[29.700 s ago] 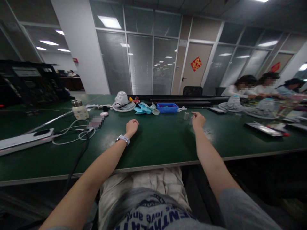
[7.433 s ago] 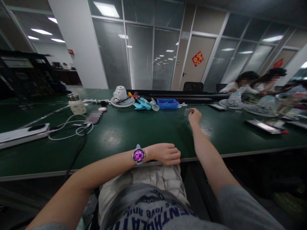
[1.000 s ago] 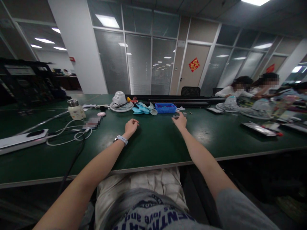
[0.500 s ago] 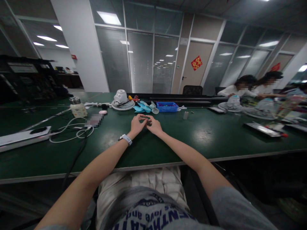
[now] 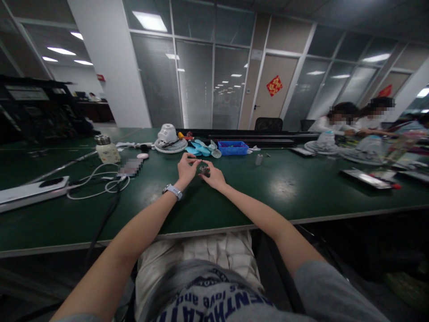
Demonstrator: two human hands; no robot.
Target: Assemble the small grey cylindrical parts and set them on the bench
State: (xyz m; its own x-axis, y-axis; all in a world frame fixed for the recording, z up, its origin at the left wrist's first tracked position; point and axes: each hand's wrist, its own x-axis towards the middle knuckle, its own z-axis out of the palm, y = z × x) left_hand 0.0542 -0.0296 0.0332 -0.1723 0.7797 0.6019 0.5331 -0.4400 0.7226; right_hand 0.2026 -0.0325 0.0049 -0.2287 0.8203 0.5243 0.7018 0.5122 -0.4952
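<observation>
My right hand (image 5: pixel 214 176) grips a small metal cylinder (image 5: pixel 203 170) between thumb and fingers, just above the green table. Left of it, my left hand (image 5: pixel 187 171) has thumb and fingers drawn together above the cylinder's top. At its fingertips shows a tiny thin part, too small to name. A second metal cylinder (image 5: pixel 259 159) stands on the table to the right of my hands, with a small dark piece (image 5: pixel 268 155) lying beside it. Beyond my hands lie pale blue fan blades (image 5: pixel 200 148).
A white fan body (image 5: pixel 167 137) and a blue basket (image 5: pixel 233 148) sit toward the back. On the left are a bottle (image 5: pixel 107 150), white cables (image 5: pixel 97 194) and a white box-shaped device (image 5: pixel 33 193). Two people work at the far right near a tablet-like panel (image 5: pixel 367 178).
My hands have moved slightly apart. My left hand has shifted a little left and up, and the metal cylinder in my right hand now shows.
</observation>
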